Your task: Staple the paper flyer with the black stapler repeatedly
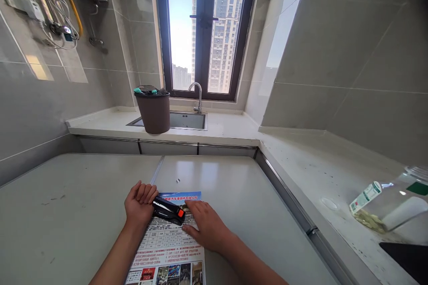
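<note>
A black stapler (163, 210) with an orange-red piece at its head lies across a printed sheet (167, 249). My left hand (139, 202) is wrapped round the stapler's rear end. Beside its head is my right hand (205, 225), fingers stretched toward the sheet and thumb apart from them. The right fingertips come close to the stapler; whether they touch it I cannot tell. The sheet carries a blue header, red and black text, a table and small photos, and it runs off the lower edge of the view. Small metal bits (178, 181), perhaps staples, lie just beyond it.
The sheet rests on a pale tabletop (83, 213). Behind it, a brown bucket (154, 113) stands at the sink (189, 121) with its faucet (199, 98). A clear jar (397, 200) lies on the right-hand counter (301, 156), near a dark object (408, 260).
</note>
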`<action>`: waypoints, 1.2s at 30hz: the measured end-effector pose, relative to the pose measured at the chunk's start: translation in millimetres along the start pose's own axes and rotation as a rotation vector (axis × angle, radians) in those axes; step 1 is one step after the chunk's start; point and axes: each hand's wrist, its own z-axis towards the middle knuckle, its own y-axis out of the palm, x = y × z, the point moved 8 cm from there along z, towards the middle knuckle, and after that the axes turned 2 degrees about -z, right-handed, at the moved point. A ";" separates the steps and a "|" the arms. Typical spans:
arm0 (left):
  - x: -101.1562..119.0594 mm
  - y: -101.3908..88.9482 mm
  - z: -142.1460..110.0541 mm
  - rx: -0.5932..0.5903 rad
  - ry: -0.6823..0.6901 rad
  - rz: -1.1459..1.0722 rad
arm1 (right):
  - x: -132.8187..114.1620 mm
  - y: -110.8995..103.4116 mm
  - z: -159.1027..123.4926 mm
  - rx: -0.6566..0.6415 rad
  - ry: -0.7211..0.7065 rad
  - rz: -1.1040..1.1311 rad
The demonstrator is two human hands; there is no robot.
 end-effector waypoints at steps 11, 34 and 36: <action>-4.9 5.1 -3.9 0.009 -0.054 0.119 | 12.4 -32.0 -5.7 -0.050 -0.021 -0.246; -106.8 36.9 -51.0 -0.942 0.127 1.895 | 42.3 -64.7 -29.3 -0.002 0.085 -0.129; -107.9 37.3 -50.4 -0.933 0.136 1.900 | 44.5 -67.1 -29.9 0.001 0.078 -0.128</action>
